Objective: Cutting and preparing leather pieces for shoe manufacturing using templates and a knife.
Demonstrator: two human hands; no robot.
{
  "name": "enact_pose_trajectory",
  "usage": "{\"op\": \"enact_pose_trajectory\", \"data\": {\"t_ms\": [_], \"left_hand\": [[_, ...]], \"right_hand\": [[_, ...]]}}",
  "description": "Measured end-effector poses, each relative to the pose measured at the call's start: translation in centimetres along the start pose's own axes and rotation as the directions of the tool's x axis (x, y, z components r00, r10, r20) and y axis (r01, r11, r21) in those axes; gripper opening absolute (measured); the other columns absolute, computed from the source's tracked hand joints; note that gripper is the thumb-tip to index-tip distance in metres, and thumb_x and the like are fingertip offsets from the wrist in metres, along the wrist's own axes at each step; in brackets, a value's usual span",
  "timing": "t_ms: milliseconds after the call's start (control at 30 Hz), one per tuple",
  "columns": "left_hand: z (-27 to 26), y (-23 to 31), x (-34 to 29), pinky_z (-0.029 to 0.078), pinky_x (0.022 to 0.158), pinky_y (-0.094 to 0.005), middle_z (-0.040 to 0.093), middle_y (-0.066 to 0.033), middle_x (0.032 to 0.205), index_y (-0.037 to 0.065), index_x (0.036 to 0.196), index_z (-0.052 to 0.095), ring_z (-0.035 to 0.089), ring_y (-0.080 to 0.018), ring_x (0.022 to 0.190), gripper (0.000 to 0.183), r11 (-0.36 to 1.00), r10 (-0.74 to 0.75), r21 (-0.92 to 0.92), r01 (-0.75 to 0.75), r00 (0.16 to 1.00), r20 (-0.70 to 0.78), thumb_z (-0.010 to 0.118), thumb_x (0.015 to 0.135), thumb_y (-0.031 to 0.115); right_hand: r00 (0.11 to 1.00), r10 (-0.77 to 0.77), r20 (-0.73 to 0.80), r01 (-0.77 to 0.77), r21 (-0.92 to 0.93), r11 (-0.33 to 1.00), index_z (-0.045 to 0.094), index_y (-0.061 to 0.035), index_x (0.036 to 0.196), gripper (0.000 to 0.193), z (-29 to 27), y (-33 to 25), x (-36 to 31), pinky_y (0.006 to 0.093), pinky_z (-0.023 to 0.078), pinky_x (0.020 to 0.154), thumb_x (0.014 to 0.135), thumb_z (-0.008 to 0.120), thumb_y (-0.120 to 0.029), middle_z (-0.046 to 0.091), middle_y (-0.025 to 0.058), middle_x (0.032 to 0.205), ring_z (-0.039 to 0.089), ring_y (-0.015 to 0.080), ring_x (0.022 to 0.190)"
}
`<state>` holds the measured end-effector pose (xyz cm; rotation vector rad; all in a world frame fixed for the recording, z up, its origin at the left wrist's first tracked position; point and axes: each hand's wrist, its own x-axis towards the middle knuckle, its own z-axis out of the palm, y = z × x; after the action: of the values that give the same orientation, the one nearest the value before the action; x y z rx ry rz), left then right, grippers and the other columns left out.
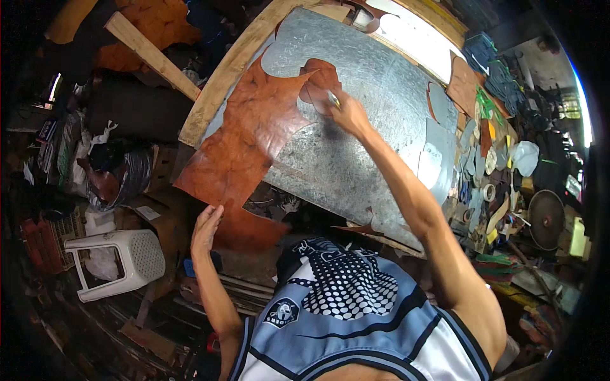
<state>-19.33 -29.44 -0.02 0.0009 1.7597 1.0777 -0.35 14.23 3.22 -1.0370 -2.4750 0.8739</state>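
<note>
A large sheet of reddish-brown leather [248, 120] with curved cut-outs lies across the left side of a grey metal-topped table [368, 165], and its near end hangs past the edge. At that hanging end my left hand [207, 230] holds the leather's edge between its fingers. Beside the sheet, a smaller rounded brown leather piece [319, 79] lies on the metal. My right hand [349, 115] is closed around a slim silver-tipped tool [333, 99] at this piece's near edge. The tool's working end is too small to make out.
A wooden beam [219, 82] borders the table's left side. Grey cut pieces [438, 143] lie at its right. Beyond stand a cluttered heap of scraps and a tape roll [488, 192]. A white plastic stool [136, 254] lies at the left; a leather scrap [362, 227] sits at the near edge.
</note>
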Motion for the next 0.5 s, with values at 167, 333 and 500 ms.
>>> {"op": "enact_pose_trajectory", "data": {"t_ms": [167,333,500], "left_hand": [[2.6,0.2,-1.0,0.041,0.087,-0.0252,0.064,-0.0052,0.101,-0.002,0.108,0.061,0.056,-0.0113,0.093,0.024,0.956,0.287,-0.024,-0.291,0.952,-0.105,0.062,0.094,0.017],[0.2,-0.6,-4.5,0.041,0.091,-0.0277,0.063,-0.0086,0.108,-0.003,0.11,0.06,0.056,-0.0139,0.099,0.025,0.96,0.276,0.024,-0.278,0.934,-0.225,0.061,0.094,0.017],[0.7,2.5,-3.7,0.042,0.094,-0.0308,0.061,-0.0122,0.116,-0.008,0.122,0.052,0.056,-0.0192,0.106,0.038,0.884,0.461,0.183,-0.429,0.865,-0.2,0.061,0.095,0.018]], "right_hand": [[0.989,-0.087,0.117,0.112,-0.229,0.967,0.057,-0.0096,0.122,0.047,0.9,3.6,10.8,0.0466,0.05,0.087,0.079,0.064,-0.027,0.06,0.0203,0.12,0.06,0.04,0.105],[0.931,-0.02,0.364,0.143,-0.314,0.938,0.056,-0.0063,0.122,0.061,0.9,3.0,12.9,0.0454,0.05,0.089,0.071,0.075,-0.034,0.064,0.0183,0.117,0.06,0.0363,0.11],[0.922,0.183,0.342,-0.044,-0.376,0.926,0.052,-0.0041,0.127,0.074,-1.0,6.0,14.4,0.0447,0.049,0.092,0.066,0.079,-0.035,0.061,0.0253,0.117,0.058,0.0398,0.112]]}}
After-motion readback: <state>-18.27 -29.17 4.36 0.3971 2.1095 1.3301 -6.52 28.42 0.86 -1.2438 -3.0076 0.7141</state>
